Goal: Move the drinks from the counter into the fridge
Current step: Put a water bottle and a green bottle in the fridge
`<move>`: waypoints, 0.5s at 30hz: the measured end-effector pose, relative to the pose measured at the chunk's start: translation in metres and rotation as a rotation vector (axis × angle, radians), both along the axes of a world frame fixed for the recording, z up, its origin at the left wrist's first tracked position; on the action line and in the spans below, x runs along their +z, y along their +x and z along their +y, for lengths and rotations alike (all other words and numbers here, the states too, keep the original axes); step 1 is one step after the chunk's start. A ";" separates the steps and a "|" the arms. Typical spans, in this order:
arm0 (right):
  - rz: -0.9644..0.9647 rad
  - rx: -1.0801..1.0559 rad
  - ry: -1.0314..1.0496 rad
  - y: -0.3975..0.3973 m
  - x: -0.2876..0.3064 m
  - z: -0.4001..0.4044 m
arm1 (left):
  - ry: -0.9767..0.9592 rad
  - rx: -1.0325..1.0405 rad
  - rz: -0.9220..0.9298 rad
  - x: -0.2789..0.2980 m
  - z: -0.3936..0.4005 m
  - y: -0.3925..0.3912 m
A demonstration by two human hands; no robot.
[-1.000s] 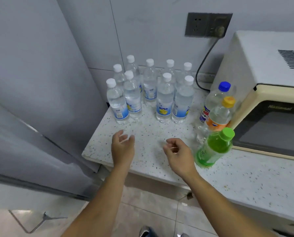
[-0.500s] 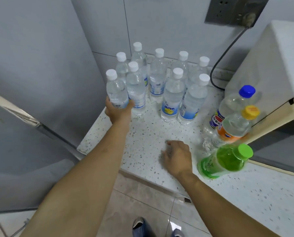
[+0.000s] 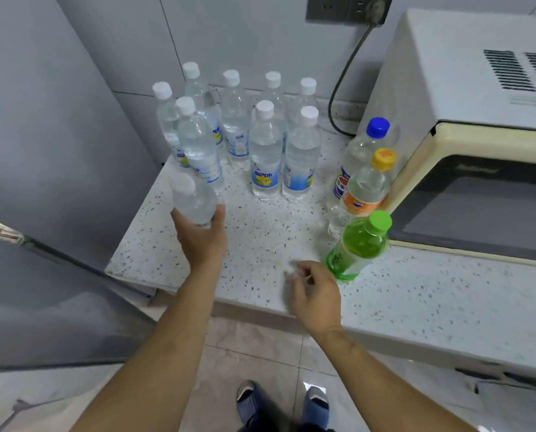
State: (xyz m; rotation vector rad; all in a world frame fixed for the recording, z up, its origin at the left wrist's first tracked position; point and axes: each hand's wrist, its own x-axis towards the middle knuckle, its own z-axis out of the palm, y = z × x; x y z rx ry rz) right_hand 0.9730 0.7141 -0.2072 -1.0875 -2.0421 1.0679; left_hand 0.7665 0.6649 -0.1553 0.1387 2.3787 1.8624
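Speckled worktop (image 3: 260,244): pale stone with dark flecks, carrying the drinks between the fridge (image 3: 57,151) on the left and the microwave (image 3: 463,120) on the right.
Change since half a second ago: the left hand (image 3: 202,235) then gripped the front-left water bottle as it stood in the group; now that held bottle (image 3: 192,198) is lifted clear of the worktop and drawn toward the person, blurred by motion.
Held bottle axis: long axis tilted, cap end leaning toward the camera and left, base toward the palm.
Left hand: fingers and thumb curled round the lower body of the held bottle, above the worktop's left front part.
Right hand (image 3: 315,291): has risen off the worktop; fingers loosely curled, holding nothing, blurred, just beside the green bottle (image 3: 358,244).
Remaining water bottles (image 3: 265,151): eight, upright, white caps, clustered at the back left.
Soft drinks: blue-capped bottle (image 3: 362,154) and orange-capped bottle (image 3: 366,185) upright against the microwave front; green bottle nearest the edge.
Behind: a cable (image 3: 344,82) runs from a wall socket (image 3: 349,7).
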 end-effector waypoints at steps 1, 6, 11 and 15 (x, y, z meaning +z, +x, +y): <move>0.033 -0.048 -0.037 0.009 0.000 -0.002 | -0.003 -0.036 0.012 0.000 -0.003 0.011; 0.153 -0.354 -0.126 0.048 -0.003 -0.007 | -0.019 -0.259 0.045 -0.006 -0.014 0.053; 0.170 -0.423 -0.145 0.037 0.019 0.025 | -0.066 -0.475 0.084 -0.004 -0.014 0.063; 0.205 -0.399 -0.153 0.023 0.027 0.038 | -0.074 -0.538 0.085 -0.005 -0.010 0.053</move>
